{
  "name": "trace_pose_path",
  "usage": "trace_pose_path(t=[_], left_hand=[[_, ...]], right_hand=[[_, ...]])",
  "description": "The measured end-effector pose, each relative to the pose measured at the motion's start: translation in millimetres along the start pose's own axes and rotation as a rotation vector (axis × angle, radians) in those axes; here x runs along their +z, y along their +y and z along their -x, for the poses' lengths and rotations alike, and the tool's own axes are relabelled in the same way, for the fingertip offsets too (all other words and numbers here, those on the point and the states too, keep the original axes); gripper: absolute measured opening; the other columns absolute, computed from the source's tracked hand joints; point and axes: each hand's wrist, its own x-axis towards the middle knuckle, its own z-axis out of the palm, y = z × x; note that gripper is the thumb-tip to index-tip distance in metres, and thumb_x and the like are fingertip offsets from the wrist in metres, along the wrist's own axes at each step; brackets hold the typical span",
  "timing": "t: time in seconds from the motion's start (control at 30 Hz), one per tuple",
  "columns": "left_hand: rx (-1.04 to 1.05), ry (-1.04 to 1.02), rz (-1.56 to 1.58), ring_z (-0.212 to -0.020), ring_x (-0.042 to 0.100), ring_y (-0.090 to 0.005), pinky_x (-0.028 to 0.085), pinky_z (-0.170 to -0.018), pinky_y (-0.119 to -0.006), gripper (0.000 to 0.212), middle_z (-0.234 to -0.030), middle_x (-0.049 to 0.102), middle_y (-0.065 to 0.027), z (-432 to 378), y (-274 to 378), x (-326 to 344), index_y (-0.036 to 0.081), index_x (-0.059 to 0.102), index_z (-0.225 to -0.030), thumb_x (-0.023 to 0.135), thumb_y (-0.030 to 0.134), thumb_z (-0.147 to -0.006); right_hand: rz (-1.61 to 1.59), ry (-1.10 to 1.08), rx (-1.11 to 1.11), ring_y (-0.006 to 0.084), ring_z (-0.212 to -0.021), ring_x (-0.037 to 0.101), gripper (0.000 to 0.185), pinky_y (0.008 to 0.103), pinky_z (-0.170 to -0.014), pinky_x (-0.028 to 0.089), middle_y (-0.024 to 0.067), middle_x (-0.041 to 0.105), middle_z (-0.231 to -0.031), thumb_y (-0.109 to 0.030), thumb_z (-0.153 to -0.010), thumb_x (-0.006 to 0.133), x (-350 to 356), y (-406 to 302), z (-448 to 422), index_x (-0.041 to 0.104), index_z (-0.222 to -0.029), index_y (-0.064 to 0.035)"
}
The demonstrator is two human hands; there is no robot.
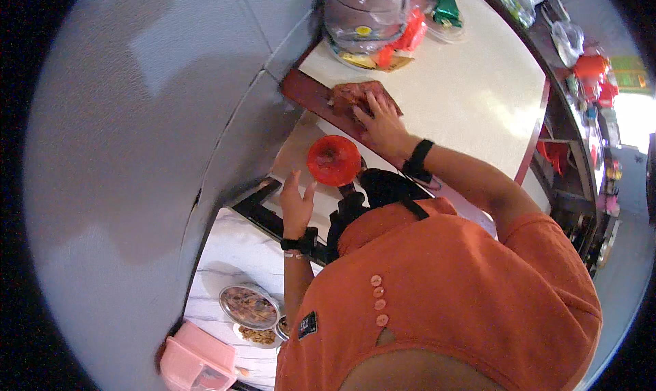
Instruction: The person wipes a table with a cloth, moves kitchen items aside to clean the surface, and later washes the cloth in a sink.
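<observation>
My right hand (pixel 384 127) lies palm down with spread fingers on a brown cloth or rag (pixel 353 96) at the edge of the white tabletop. Below that edge, a round red plastic basin or bowl (pixel 334 160) shows in front of my body, with something dark inside it that I cannot make out. My left hand (pixel 297 204) hovers just beside the red bowl, thumb and fingers apart, holding nothing. A black band sits on each wrist.
A plastic-wrapped appliance (pixel 366 17) stands at the table's back corner, beside red bags and a green packet (pixel 446 7). On a marble-patterned surface are a metal dish of food (pixel 249 306) and a pink plastic container (pixel 197 357). A wall runs along the left; a cluttered shelf (pixel 569 89) is at right.
</observation>
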Motion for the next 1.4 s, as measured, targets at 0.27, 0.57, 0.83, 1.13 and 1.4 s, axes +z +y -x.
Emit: trace_pose_path(t=[0.27,0.57,0.83,1.13,1.4], left_hand=[[-0.138,0.023,-0.006,-0.117,0.057,-0.0434,0.044,-0.101,-0.045,0.05,-0.125,0.059,-0.0302,22.6,-9.6,-16.4,-0.008,0.055,-0.126,0.067,0.024,-0.09],[-0.087,-0.007,0.04,-0.109,0.061,-0.0441,0.049,-0.093,-0.045,0.05,-0.118,0.062,-0.0304,11.1,16.3,3.4,-0.01,0.056,-0.124,0.067,0.025,-0.09],[0.011,-0.065,0.028,-0.1,0.065,-0.0369,0.051,-0.087,-0.042,0.05,-0.114,0.065,-0.0254,-78.0,68.9,0.7,-0.004,0.055,-0.13,0.068,0.025,-0.091],[-0.237,-0.031,0.669,-0.08,0.068,-0.0206,0.058,-0.053,-0.029,0.057,-0.106,0.066,-0.0162,-225.9,127.9,54.6,-0.003,0.045,-0.14,0.068,0.016,-0.091],[-0.261,0.077,0.765,-0.043,0.058,-0.019,0.047,-0.032,-0.032,0.031,-0.073,0.062,-0.0095,-274.3,155.4,86.5,0.0,0.054,-0.112,0.06,-0.004,-0.082]], right_hand=[[0.083,0.132,-0.139,0.0491,-0.147,0.007,0.075,0.0631,-0.115,0.014,0.0289,0.011,-0.159,-0.051,-0.089,0.06,27.5,-18.1,-105.5,0.04,-0.148,-0.0098],[0.266,-0.124,-0.4,0.0394,-0.149,0.012,0.065,0.0594,-0.118,0.01,0.0188,0.02,-0.161,-0.045,-0.095,0.052,0.6,-39.2,-143.5,0.044,-0.147,-0.0059],[0.134,-0.167,-0.585,0.0327,-0.149,0.02,0.053,0.0477,-0.121,0.017,0.0147,0.028,-0.159,-0.023,-0.087,0.057,-0.6,-5.6,11.9,0.056,-0.135,0.0001],[-0.44,-0.164,-0.209,0.0275,-0.096,0.06,0.013,0.0421,-0.083,0.049,0.0053,0.068,-0.091,-0.01,-0.083,0.063,-45.1,72.3,134.5,0.07,-0.092,-0.0037],[-0.435,0.22,0.369,0.0332,-0.087,0.063,0.061,0.0453,-0.077,0.052,0.0191,0.065,-0.107,-0.018,-0.082,0.073,-19.4,98.5,201.9,0.051,-0.137,-0.0073]])
